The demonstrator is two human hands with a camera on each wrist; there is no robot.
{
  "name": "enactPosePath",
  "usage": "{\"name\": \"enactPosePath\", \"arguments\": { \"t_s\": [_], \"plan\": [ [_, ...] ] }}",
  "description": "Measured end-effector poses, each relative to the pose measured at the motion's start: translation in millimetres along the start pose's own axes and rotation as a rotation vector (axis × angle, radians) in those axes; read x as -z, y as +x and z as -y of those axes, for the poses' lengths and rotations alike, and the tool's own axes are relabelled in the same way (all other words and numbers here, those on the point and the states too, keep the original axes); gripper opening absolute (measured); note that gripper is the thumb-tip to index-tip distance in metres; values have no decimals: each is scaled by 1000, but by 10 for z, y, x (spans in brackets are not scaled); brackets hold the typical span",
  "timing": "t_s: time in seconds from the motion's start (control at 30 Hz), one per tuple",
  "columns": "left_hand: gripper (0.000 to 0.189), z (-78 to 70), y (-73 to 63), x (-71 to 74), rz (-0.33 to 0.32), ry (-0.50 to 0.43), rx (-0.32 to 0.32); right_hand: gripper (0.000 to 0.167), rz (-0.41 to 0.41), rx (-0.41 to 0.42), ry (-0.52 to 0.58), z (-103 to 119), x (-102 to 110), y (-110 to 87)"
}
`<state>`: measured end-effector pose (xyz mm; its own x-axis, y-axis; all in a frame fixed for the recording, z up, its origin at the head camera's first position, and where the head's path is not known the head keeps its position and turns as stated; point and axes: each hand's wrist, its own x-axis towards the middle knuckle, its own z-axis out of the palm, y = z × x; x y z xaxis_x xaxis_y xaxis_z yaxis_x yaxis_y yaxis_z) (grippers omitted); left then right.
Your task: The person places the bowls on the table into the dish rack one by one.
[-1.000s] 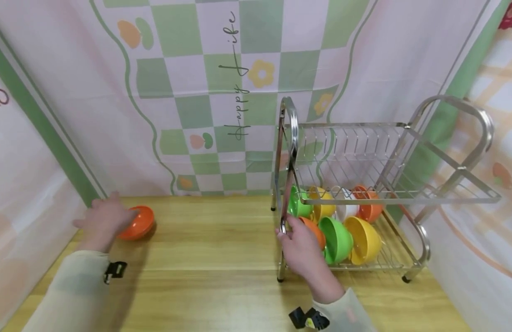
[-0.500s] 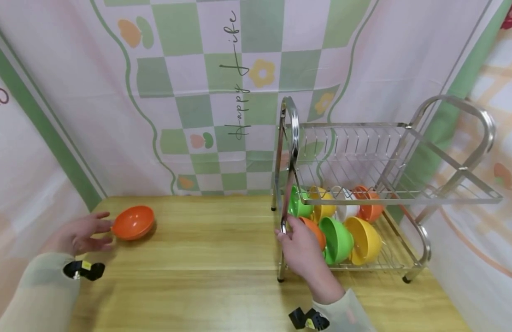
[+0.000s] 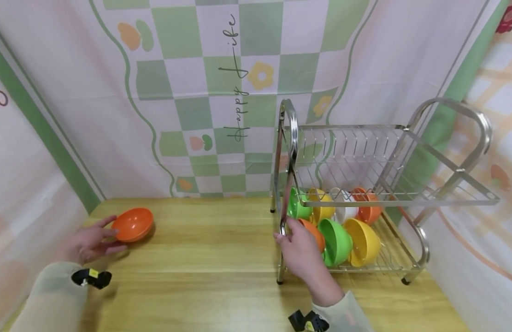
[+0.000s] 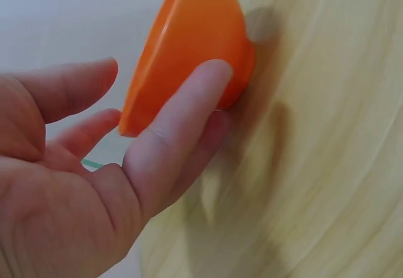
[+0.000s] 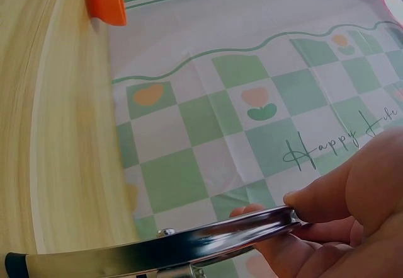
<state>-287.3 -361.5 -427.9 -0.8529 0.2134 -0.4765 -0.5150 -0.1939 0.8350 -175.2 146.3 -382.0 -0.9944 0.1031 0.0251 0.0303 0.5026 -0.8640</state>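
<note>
An orange bowl (image 3: 134, 222) rests upright on the wooden table at the left. My left hand (image 3: 91, 240) is at its left side, thumb and fingers spread. In the left wrist view, extended fingers lie along the outside of the bowl (image 4: 195, 35), while the thumb stands apart from its rim; whether the fingers touch it I cannot tell. At the right, my right hand (image 3: 302, 249) grips the left front post of a two-tier metal dish rack (image 3: 294, 138). The right wrist view shows thumb and fingers pinching that metal tube (image 5: 208, 237).
On the rack's lower tier, several bowls stand on edge, among them a green bowl (image 3: 336, 242), a yellow bowl (image 3: 365, 242) and a white bowl (image 3: 344, 207). A patterned cloth (image 3: 222, 92) hangs behind the table (image 3: 206, 249).
My left hand has gone from above the orange bowl's left edge back to the left, then in again beside the bowl. The right hand keeps its grip on the rack; the bowl stays put.
</note>
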Motion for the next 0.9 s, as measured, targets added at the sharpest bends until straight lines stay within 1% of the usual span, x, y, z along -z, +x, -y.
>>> {"name": "enactPosePath", "arguments": {
  "t_s": [0.17, 0.37, 0.57, 0.63, 0.77, 0.9],
  "plan": [
    [86, 51, 56, -28, -4, -39, -36, 47, -4, 6, 2, -15, -7, 6],
    [87, 77, 101, -52, -51, -90, -33, 47, -6, 13, 6, -20, -12, 9],
    [89, 66, 113, -83, -68, -86, -25, 49, -5, 10, 18, -20, -10, 3],
    [89, 66, 110, -97, -76, -70, -22, 49, -2, 10, 20, -16, -8, 2],
    [89, 89, 104, -118, -56, -30, -22, 49, 0, 9, 18, -7, -5, -2],
    [89, 130, 106, -144, -5, 14, -36, 49, 0, 10, 21, -2, -6, -5]
  ]
}}
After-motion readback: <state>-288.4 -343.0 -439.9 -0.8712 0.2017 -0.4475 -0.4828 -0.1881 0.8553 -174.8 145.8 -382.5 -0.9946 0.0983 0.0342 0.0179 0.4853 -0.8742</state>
